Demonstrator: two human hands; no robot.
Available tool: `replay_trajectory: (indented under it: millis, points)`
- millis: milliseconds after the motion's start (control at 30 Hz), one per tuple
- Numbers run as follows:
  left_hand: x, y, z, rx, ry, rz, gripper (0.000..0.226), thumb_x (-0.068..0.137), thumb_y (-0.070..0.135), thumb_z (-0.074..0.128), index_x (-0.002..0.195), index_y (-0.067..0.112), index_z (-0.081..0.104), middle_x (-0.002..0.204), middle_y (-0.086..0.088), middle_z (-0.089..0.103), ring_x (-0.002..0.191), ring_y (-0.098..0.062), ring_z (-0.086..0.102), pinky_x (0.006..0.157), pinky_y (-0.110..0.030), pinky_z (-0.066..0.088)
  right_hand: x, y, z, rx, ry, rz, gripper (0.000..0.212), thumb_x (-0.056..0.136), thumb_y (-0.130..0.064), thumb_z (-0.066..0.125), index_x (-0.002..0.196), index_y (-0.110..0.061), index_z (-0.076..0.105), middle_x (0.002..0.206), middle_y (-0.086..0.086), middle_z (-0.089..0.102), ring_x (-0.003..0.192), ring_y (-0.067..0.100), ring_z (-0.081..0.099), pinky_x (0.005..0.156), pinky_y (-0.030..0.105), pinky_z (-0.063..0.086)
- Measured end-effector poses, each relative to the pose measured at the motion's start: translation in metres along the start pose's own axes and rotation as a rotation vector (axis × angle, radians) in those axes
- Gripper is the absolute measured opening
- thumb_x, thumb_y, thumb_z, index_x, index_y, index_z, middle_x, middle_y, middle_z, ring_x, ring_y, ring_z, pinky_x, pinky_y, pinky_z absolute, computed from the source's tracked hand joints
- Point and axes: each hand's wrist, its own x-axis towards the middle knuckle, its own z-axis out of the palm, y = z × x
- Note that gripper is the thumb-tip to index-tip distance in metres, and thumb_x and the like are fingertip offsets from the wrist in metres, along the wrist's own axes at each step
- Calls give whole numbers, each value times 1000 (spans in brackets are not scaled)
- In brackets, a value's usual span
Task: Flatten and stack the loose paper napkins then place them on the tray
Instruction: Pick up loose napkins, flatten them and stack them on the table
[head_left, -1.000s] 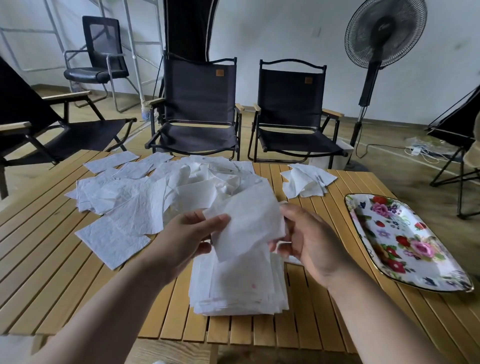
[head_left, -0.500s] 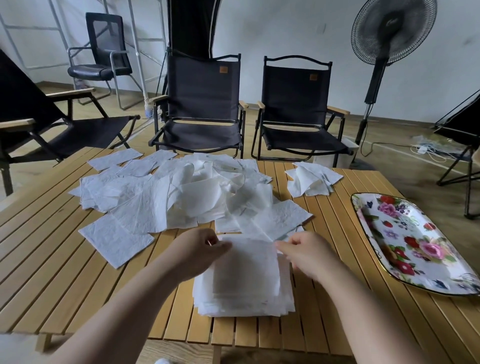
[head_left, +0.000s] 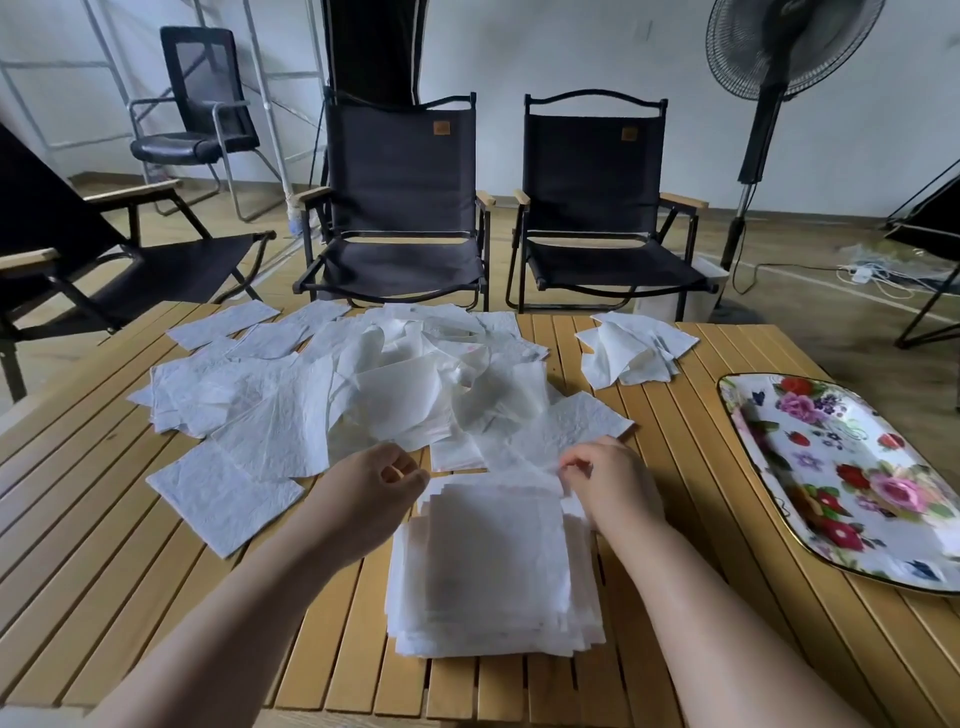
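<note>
**Ana:** Both hands are on the stack (head_left: 493, 597) at six o'clock on the table (head_left: 104, 545), right by the near edge. I'd guess it sits there so each sheet can be lined up straight below the eyes.

**Ben:** What's the grip?

**Ana:** The left hand (head_left: 374, 493) has its fingers curled in, thumb meeting fingertip, and looks to pinch the top napkin (head_left: 493, 530) at its far-left corner. The right hand (head_left: 608, 483) mirrors it on the far-right corner. They're light pinches, probably to keep the thin sheet taut and flat on the pile.

**Ben:** Much left?

**Ana:** Loads! The loose heap (head_left: 363, 395) sprawls from ten to twelve o'clock, with a smaller bunch (head_left: 631, 353) at one. The floral tray (head_left: 810, 467) waits at three o'clock with nothing on it, well apart from the stack, ready for the finished pile, I reckon.
</note>
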Motion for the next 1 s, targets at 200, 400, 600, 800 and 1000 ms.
replay_trajectory:
  millis: [200,400,600,800,1000]
  points:
    - [2,7,1,-34,-10,12,14,93,36,60,100,26,66,93,11,67,84,-9,62,70,-30,51,-6,-16,-32,284,177,-77,9,97,-22,65,101,-20,72,97,-6,70,82,6,62,63,15,44]
    - [-2,11,-3,-284,-43,-49,37,88,55,63,113,28,65,108,12,69,93,-6,63,80,-32,53,-40,-61,-82,1104,-9,-30,9,96,-6,60,95,-12,67,85,6,77,84,22,73,83,33,59]
    - [-17,29,-17,-991,-346,-134,41,80,51,61,111,24,65,108,6,76,108,-14,67,101,-37,45,-65,-73,-108,1615,-274,36,21,88,-2,55,107,-4,64,90,15,74,79,24,73,69,31,61]
    - [-31,38,-21,-1056,-346,-171,28,79,17,72,102,1,73,103,-17,75,87,-24,73,77,-34,61,-72,-66,-111,1187,-457,46,30,94,-24,59,116,-4,58,86,17,75,62,25,65,55,30,50]
    - [-34,26,-20,-558,-273,13,10,86,21,76,83,11,78,76,1,75,66,-8,68,59,-17,48,-68,-48,-113,371,-739,111,24,102,-26,55,101,-3,62,85,13,78,50,13,53,47,22,32]
